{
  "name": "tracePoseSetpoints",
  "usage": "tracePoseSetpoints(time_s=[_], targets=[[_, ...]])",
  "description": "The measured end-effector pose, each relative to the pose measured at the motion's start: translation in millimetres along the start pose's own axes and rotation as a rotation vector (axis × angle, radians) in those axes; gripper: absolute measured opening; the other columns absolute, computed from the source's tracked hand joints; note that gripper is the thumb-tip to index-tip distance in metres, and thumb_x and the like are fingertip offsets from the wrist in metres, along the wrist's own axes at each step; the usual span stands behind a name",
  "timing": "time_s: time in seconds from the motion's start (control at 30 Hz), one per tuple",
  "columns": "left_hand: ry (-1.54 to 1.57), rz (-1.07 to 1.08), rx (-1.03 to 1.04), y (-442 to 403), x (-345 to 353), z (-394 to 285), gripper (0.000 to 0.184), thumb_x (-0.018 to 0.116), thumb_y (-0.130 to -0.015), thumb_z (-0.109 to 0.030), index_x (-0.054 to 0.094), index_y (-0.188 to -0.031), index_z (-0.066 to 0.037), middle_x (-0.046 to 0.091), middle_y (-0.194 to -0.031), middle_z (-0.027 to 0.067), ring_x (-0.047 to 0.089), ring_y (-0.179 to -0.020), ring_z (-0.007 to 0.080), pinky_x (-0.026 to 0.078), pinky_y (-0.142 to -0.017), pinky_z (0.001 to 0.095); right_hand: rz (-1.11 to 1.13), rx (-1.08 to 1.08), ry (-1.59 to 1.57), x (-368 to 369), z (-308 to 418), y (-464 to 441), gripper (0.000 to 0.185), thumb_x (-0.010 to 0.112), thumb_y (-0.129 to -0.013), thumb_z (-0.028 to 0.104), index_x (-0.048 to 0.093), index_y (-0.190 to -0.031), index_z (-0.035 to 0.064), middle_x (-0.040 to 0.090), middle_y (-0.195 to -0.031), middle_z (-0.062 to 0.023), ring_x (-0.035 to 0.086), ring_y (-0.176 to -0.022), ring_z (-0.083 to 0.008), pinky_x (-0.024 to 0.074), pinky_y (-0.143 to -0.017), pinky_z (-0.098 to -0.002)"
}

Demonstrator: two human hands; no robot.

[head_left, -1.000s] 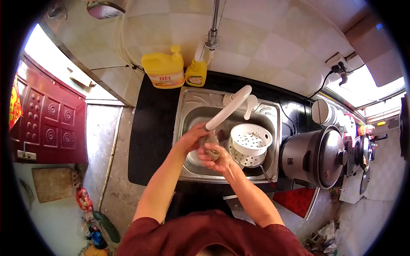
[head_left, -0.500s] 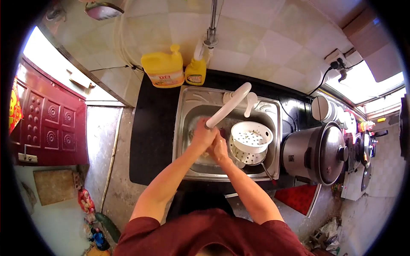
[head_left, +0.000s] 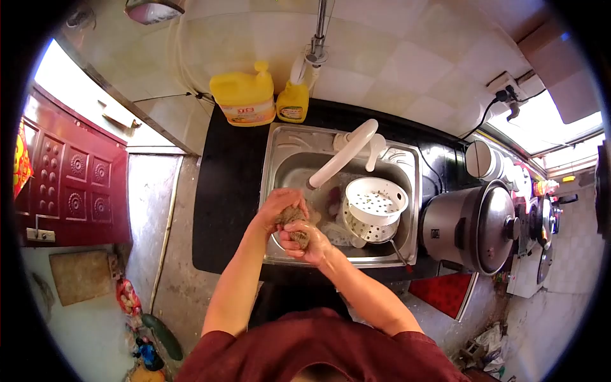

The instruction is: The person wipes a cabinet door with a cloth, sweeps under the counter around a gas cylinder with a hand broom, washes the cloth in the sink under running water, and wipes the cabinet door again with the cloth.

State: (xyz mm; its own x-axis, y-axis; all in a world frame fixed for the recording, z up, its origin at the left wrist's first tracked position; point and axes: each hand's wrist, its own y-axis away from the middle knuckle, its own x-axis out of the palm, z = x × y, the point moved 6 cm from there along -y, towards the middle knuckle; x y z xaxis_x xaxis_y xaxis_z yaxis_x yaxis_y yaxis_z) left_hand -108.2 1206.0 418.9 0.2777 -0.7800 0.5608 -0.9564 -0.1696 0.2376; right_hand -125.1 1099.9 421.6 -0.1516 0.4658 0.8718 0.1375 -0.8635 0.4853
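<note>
Over the left front part of the steel sink (head_left: 270, 169), my left hand (head_left: 277, 202) and my right hand (head_left: 313, 243) are both closed around a crumpled brown rag (head_left: 291, 216). The rag bulges out between the fingers; its lower end shows in my right hand. Behind and to the right of the hands, the white faucet (head_left: 344, 158) arches over the basin. On the sink's right side, a white perforated basket (head_left: 377, 202) with small bits inside sits on a metal colander (head_left: 375, 232).
Two yellow detergent bottles, a large jug (head_left: 243, 95) and a smaller bottle (head_left: 292, 103), stand behind the sink's left corner. A big lidded cooker (head_left: 452, 226) is close on the right. White bowls (head_left: 480, 160) stand beyond it. The black countertop (head_left: 226, 191) extends left.
Both hands have moved from under the faucet toward the front left, away from the spout. The brown rag, hidden before, now shows between them.
</note>
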Motion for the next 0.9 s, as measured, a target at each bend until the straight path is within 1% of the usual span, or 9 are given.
tracePoseSetpoints(time_s=[0.17, 0.27, 0.37, 0.47, 0.57, 0.63, 0.67, 0.77, 0.9], targets=[[-0.358, -0.414, -0.068, -8, 8, 3, 0.031, 0.067, -0.085, -0.025, 0.062, -0.066, -0.001, 0.056, -0.059, 0.0052, 0.057, -0.053, 0.0152, 0.043, -0.056, 0.0279, -0.374, -0.197, 0.579, -39, 13, -7, 0.011, 0.06, -0.079, 0.016, 0.055, -0.086, 0.0095, 0.05, -0.066, 0.0002, 0.043, -0.05, -0.0125, 0.0341, -0.047, -0.0236], [-0.595, -0.531, -0.092, -9, 14, 3, 0.033, 0.065, -0.084, -0.026, 0.062, -0.064, 0.001, 0.058, -0.058, 0.0053, 0.056, -0.052, 0.0151, 0.043, -0.055, 0.0298, -0.361, -0.57, 0.821, -36, 32, -7, 0.021, 0.061, -0.078, 0.019, 0.056, -0.093, 0.0054, 0.059, -0.071, -0.0067, 0.056, -0.058, -0.0212, 0.0439, -0.056, -0.0314], [-0.778, -0.628, 0.003, -19, 12, 23, 0.034, 0.065, -0.082, -0.026, 0.062, -0.062, 0.001, 0.061, -0.058, 0.0064, 0.056, -0.053, 0.0168, 0.044, -0.056, 0.0333, -0.714, -0.411, 1.345, -59, 43, -2, 0.033, 0.061, -0.081, 0.028, 0.052, -0.098, 0.0004, 0.063, -0.077, -0.0168, 0.063, -0.071, -0.0299, 0.0474, -0.065, -0.0423], [-1.075, -0.736, 0.128, -24, 15, 35, 0.033, 0.064, -0.082, -0.028, 0.063, -0.064, -0.001, 0.062, -0.062, 0.0074, 0.058, -0.058, 0.0185, 0.045, -0.059, 0.0356, -0.983, -0.614, 1.611, -53, 49, 15, 0.041, 0.064, -0.079, 0.032, 0.051, -0.098, -0.0018, 0.063, -0.081, -0.0232, 0.065, -0.078, -0.0342, 0.0466, -0.07, -0.0483], [-1.02, -0.652, 0.146, -24, 29, 32, 0.032, 0.061, -0.086, -0.032, 0.064, -0.076, -0.002, 0.063, -0.072, 0.0072, 0.061, -0.069, 0.0195, 0.047, -0.068, 0.036, -0.929, -0.815, 1.629, -62, 50, 21, 0.036, 0.064, -0.081, 0.033, 0.053, -0.09, -0.0003, 0.063, -0.077, -0.0171, 0.062, -0.066, -0.0293, 0.0461, -0.056, -0.0445], [-0.688, -0.536, 0.201, -26, 25, 23, 0.032, 0.058, -0.089, -0.035, 0.064, -0.085, -0.004, 0.064, -0.083, 0.0072, 0.062, -0.079, 0.0195, 0.047, -0.074, 0.0359, -0.7, -0.38, 0.921, -81, 54, 19, 0.034, 0.062, -0.083, 0.034, 0.054, -0.089, 0.0013, 0.059, -0.071, -0.0116, 0.055, -0.056, -0.0224, 0.0408, -0.046, -0.0372], [-0.436, -0.449, -0.045, -35, -9, 48, 0.037, 0.051, -0.093, -0.04, 0.059, -0.105, -0.006, 0.061, -0.097, 0.0079, 0.06, -0.092, 0.0214, 0.047, -0.083, 0.036, -0.564, -0.175, 0.572, -77, 48, 19, 0.033, 0.061, -0.084, 0.034, 0.054, -0.088, 0.0022, 0.057, -0.068, -0.0088, 0.052, -0.051, -0.019, 0.0381, -0.041, -0.0336], [0.383, -0.287, -0.027, -17, 0, 44, 0.049, 0.046, -0.094, -0.05, 0.054, -0.116, -0.007, 0.059, -0.107, 0.0095, 0.058, -0.097, 0.022, 0.047, -0.086, 0.0372, -0.111, -0.059, -0.221, -22, 25, 36, 0.028, 0.055, -0.09, 0.032, 0.055, -0.099, 0.0054, 0.043, -0.063, 0.0014, 0.032, -0.043, -0.008, 0.0255, -0.035, -0.0226], [0.798, 0.165, -0.004, -9, 67, 30, 0.072, 0.03, -0.092, -0.064, 0.044, -0.133, -0.006, 0.053, -0.126, 0.0194, 0.046, -0.121, 0.0398, 0.036, -0.103, 0.0538, 0.432, -0.025, -0.639, 20, -2, 39, 0.04, 0.053, -0.09, 0.039, 0.05, -0.099, -0.0006, 0.044, -0.07, -0.0017, 0.037, -0.046, -0.0101, 0.0293, -0.038, -0.0222]])
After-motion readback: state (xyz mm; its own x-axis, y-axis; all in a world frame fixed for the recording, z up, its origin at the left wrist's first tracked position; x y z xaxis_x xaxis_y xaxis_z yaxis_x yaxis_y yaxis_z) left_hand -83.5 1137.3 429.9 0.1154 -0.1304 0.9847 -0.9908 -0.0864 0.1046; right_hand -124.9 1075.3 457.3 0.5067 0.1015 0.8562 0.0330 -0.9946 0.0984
